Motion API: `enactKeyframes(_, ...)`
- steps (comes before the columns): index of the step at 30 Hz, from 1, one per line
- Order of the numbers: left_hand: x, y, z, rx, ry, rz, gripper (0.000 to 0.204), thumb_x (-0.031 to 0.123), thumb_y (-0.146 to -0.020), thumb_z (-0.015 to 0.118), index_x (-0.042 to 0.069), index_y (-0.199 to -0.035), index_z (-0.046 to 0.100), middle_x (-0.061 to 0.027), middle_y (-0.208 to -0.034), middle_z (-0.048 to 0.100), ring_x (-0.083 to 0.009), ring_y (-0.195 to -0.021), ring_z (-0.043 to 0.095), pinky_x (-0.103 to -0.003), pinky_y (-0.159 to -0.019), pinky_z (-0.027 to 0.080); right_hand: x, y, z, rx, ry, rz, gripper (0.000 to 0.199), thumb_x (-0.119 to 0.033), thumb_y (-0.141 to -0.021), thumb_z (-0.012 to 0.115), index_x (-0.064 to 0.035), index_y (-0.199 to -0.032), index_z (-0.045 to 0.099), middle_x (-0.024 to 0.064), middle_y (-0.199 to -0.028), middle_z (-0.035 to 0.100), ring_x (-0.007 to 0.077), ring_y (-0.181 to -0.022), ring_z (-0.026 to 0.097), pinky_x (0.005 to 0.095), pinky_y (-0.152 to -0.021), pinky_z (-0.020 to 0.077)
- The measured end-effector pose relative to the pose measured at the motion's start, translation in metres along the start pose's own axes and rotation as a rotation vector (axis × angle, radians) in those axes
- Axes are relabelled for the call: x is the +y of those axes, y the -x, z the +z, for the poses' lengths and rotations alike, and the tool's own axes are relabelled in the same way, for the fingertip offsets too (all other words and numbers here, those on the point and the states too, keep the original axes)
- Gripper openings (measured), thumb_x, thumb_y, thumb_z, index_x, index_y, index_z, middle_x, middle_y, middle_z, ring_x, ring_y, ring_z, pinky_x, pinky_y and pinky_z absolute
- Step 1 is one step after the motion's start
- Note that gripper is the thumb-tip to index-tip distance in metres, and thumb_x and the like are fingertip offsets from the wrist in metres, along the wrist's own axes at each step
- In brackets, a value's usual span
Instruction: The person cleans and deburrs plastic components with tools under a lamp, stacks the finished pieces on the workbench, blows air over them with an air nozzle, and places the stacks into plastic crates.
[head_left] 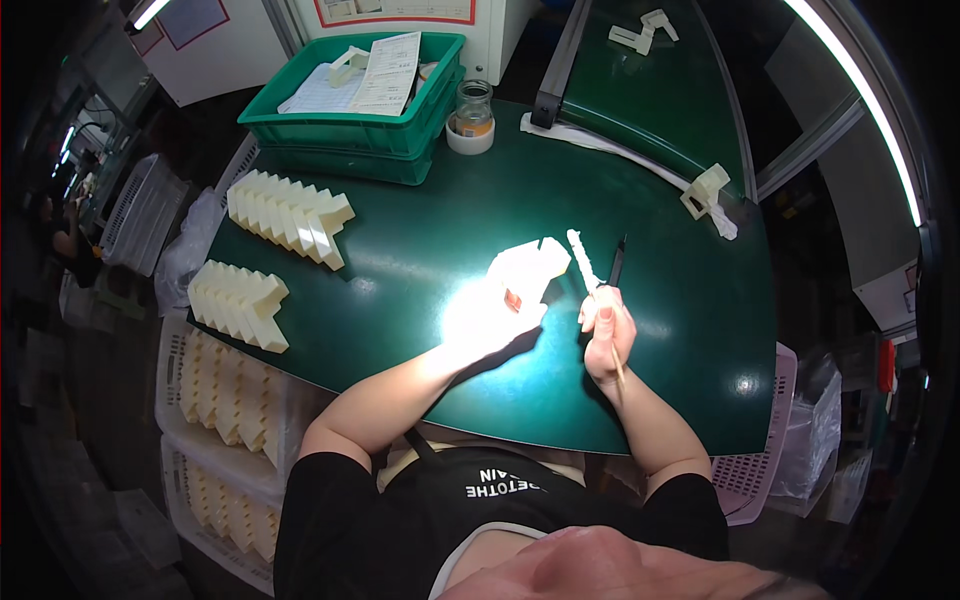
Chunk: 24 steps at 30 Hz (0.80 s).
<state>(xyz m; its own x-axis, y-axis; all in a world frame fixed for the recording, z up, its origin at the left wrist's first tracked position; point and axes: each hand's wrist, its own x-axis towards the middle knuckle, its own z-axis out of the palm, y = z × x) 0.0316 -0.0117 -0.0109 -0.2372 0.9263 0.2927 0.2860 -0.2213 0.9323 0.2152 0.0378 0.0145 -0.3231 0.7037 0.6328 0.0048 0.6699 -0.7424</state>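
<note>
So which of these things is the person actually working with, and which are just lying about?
In use: white plastic part in the left hand; thin brush in the right hand.

Lying about: stacked white parts, green crate, glass jar, white bracket.

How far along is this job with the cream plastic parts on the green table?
Done, apparently: two rows of cream parts lined up at the table's left. In hand: the left hand holds one cream part; the right hand holds a thin brush. Left: unclear; more parts fill the white trays below.
</note>
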Motion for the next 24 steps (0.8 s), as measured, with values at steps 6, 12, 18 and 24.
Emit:
enactKeyframes(6,0.007,-0.004,0.002,0.030,-0.149,0.209,0.053,0.025,-0.077,0.069,0.011,-0.126,0.052,-0.0061,-0.096,0.065,-0.0204,-0.068,0.065,-0.032,-0.066,0.053,-0.017,0.002,0.012,-0.052,-0.121,0.108,0.030,-0.013,-0.095,0.046,-0.0051,-0.065,0.049,0.0062,-0.066,0.051,0.0230,-0.067,0.049,0.0334,-0.068,0.0404)
enactKeyframes(12,-0.002,-0.008,0.002,0.024,-0.073,0.154,0.053,0.023,-0.078,0.068,0.008,-0.126,0.052,-0.0099,-0.094,0.064,-0.0208,-0.067,0.064,-0.030,-0.064,0.053,-0.018,-0.013,-0.001,-0.145,0.072,-0.379,0.030,-0.017,-0.095,0.047,-0.0071,-0.068,0.053,0.0065,-0.068,0.056,0.0258,-0.068,0.054,0.0371,-0.074,0.0441)
enactKeyframes(18,0.008,-0.007,-0.018,-0.347,0.654,-0.334,0.044,0.013,-0.083,0.072,0.002,-0.121,0.053,-0.0040,-0.088,0.060,-0.0109,-0.062,0.058,-0.028,-0.056,0.051,0.003,-0.013,-0.017,0.022,-0.305,0.346,0.042,-0.025,-0.103,0.038,-0.0044,-0.067,0.045,0.0040,-0.065,0.046,0.0150,-0.064,0.045,0.0295,-0.061,0.0399)
enactKeyframes(24,0.010,-0.003,-0.021,-0.435,0.838,-0.387,0.027,0.003,-0.082,0.071,0.000,-0.107,0.059,-0.0050,-0.086,0.058,-0.0123,-0.064,0.062,-0.027,-0.063,0.057,0.003,-0.022,-0.034,0.166,-0.541,0.214,0.048,-0.035,-0.105,0.036,-0.0066,-0.066,0.041,0.0053,-0.065,0.042,0.0146,-0.062,0.045,0.0297,-0.068,0.0439)
